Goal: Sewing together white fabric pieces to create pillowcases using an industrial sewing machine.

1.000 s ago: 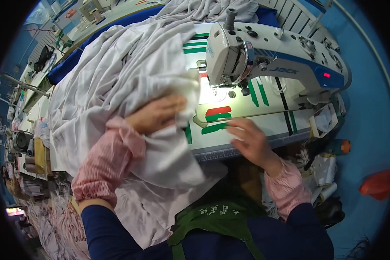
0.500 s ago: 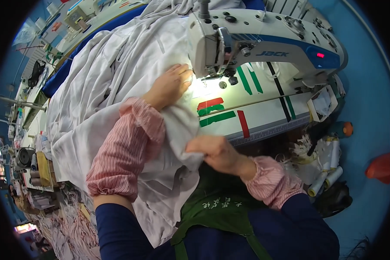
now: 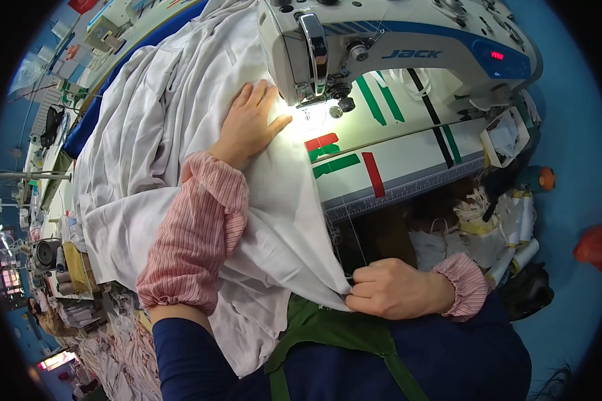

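Note:
A large white cloth (image 3: 274, 220) lies in folds over the table and hangs toward my lap. My left hand (image 3: 251, 123) rests flat on it, fingers spread, just left of the lit needle area of the sewing machine (image 3: 381, 50). Low and near my apron, my right hand (image 3: 391, 289) is closed on a corner of the cloth and draws its edge taut. Thin thread shows beside that edge, close to the right fist. Whatever else lies inside the fist is hidden.
Red tape (image 3: 373, 175) and green tape (image 3: 371, 100) mark the machine bed, with a ruler strip (image 3: 408, 187) along its front edge. An open box (image 3: 505, 138) stands at the right end. Thread cones (image 3: 522, 257) and scraps lie below it.
My right hand has pulled the cloth edge down and to the right, straightening it. My left hand has flattened with its fingers spread. The machine appears slightly higher and further left in view.

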`<state>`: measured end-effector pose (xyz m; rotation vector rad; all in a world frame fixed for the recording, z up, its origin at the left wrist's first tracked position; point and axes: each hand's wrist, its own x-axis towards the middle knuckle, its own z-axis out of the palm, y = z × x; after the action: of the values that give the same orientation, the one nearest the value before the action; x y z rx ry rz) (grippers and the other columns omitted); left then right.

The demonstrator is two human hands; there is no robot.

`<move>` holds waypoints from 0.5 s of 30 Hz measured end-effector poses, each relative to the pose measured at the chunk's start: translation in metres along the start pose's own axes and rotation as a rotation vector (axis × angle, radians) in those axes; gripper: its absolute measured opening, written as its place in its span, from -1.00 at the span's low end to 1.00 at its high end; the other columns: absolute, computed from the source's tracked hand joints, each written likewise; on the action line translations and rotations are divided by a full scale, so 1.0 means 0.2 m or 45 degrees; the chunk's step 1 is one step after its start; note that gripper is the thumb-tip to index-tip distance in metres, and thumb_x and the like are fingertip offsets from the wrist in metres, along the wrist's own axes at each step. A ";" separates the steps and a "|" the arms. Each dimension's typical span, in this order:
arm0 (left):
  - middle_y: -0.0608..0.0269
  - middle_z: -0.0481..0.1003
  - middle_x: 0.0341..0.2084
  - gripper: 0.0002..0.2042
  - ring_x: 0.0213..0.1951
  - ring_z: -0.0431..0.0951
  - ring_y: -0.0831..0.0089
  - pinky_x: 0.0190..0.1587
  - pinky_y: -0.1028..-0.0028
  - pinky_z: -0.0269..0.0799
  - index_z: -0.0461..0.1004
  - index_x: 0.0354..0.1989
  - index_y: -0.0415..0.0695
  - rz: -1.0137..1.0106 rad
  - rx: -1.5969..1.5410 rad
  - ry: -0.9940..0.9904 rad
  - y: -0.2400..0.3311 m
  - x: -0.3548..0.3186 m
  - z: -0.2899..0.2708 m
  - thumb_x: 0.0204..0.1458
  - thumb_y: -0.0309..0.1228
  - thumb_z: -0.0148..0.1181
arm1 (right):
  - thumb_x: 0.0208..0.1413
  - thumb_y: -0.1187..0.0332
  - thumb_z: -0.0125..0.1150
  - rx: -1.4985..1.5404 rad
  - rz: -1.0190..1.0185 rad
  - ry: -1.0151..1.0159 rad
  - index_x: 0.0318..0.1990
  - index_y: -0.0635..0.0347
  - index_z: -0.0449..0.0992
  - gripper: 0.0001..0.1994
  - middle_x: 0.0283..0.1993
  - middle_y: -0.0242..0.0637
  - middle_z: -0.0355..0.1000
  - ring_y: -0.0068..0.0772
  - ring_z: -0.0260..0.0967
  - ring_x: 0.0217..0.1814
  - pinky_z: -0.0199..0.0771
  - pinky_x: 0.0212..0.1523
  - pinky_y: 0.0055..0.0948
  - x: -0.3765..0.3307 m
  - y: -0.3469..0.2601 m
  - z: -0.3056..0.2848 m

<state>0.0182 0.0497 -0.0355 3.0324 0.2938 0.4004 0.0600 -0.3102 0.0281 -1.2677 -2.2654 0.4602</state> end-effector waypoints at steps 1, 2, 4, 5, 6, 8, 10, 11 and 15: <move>-0.08 0.27 0.24 -0.37 0.31 0.17 -0.12 0.34 0.13 0.07 0.30 0.22 -0.27 -0.062 0.015 0.022 -0.01 0.01 0.02 0.11 -0.02 0.14 | 0.01 0.24 0.23 -0.013 0.045 -0.028 -0.39 0.09 0.48 -0.85 -0.47 -0.47 0.34 -0.49 0.31 -0.40 0.38 -0.46 -0.49 0.01 0.01 -0.01; -0.08 0.27 0.24 -0.37 0.31 0.17 -0.12 0.34 0.13 0.07 0.30 0.22 -0.27 -0.044 0.019 0.045 -0.02 0.02 0.03 0.11 -0.02 0.14 | 0.00 0.15 0.25 -0.142 0.106 -0.143 -0.41 0.07 0.47 -0.79 -0.46 -0.47 0.35 -0.48 0.31 -0.39 0.38 -0.45 -0.48 0.01 0.03 -0.02; -0.10 0.26 0.23 -0.36 0.30 0.18 -0.16 0.33 0.08 0.06 0.29 0.23 -0.25 -0.128 0.077 0.076 -0.03 0.04 0.05 0.10 -0.01 0.14 | -0.08 -0.08 0.28 -0.323 0.285 -0.336 -0.40 0.05 0.47 -0.62 -0.45 -0.45 0.35 -0.42 0.33 -0.34 0.41 -0.39 -0.41 0.02 0.06 -0.03; -0.10 0.26 0.23 -0.36 0.30 0.18 -0.16 0.33 0.08 0.06 0.29 0.23 -0.25 -0.128 0.083 0.096 -0.04 0.04 0.06 0.10 -0.01 0.14 | -0.08 -0.08 0.28 -0.313 0.246 -0.289 -0.40 0.05 0.47 -0.62 -0.45 -0.45 0.35 -0.42 0.33 -0.34 0.41 -0.39 -0.41 0.03 0.07 -0.05; -0.11 0.25 0.24 -0.36 0.30 0.17 -0.17 0.34 0.06 0.05 0.29 0.23 -0.26 -0.144 0.092 0.084 -0.04 0.04 0.06 0.10 -0.01 0.14 | -0.08 -0.09 0.29 -0.303 0.405 -0.264 -0.39 0.06 0.47 -0.60 -0.46 -0.45 0.35 -0.40 0.33 -0.32 0.41 -0.36 -0.40 0.04 0.08 -0.06; -0.11 0.23 0.26 -0.35 0.30 0.16 -0.19 0.34 0.05 0.04 0.29 0.23 -0.26 -0.161 0.104 0.077 -0.03 0.05 0.07 0.10 -0.01 0.14 | -0.11 -0.07 0.33 -0.299 0.718 -0.089 -0.29 0.15 0.47 -0.54 -0.37 -0.37 0.39 -0.29 0.38 -0.20 0.46 -0.23 -0.33 0.07 0.09 -0.13; -0.14 0.21 0.28 -0.35 0.32 0.14 -0.19 0.35 0.02 0.00 0.29 0.23 -0.26 -0.205 0.146 0.068 0.00 0.04 0.08 0.10 -0.01 0.14 | -0.09 0.03 0.38 -0.491 0.663 0.232 -0.09 0.24 0.48 -0.48 -0.04 -0.19 0.42 -0.22 0.37 0.10 0.46 0.00 -0.28 0.14 0.17 -0.15; -0.14 0.21 0.28 -0.35 0.32 0.14 -0.19 0.35 0.02 0.00 0.29 0.23 -0.26 -0.176 0.139 0.099 0.01 0.04 0.08 0.10 -0.01 0.14 | -0.08 0.06 0.38 -0.574 0.599 0.338 -0.01 0.26 0.47 -0.45 0.09 -0.13 0.40 -0.20 0.33 0.22 0.43 0.09 -0.26 0.18 0.21 -0.15; -0.15 0.17 0.31 -0.34 0.34 0.11 -0.20 0.37 0.00 -0.03 0.28 0.26 -0.23 -0.217 0.140 0.072 0.01 0.09 0.12 0.08 -0.03 0.15 | -0.05 0.07 0.36 -0.401 0.420 0.524 0.07 0.26 0.46 -0.42 0.21 -0.13 0.36 -0.17 0.22 0.36 0.31 0.23 -0.18 0.33 0.44 0.01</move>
<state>0.0412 0.0493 -0.0539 3.0731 0.5916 0.4720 0.0906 -0.2081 -0.0009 -1.7246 -1.8329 -0.0576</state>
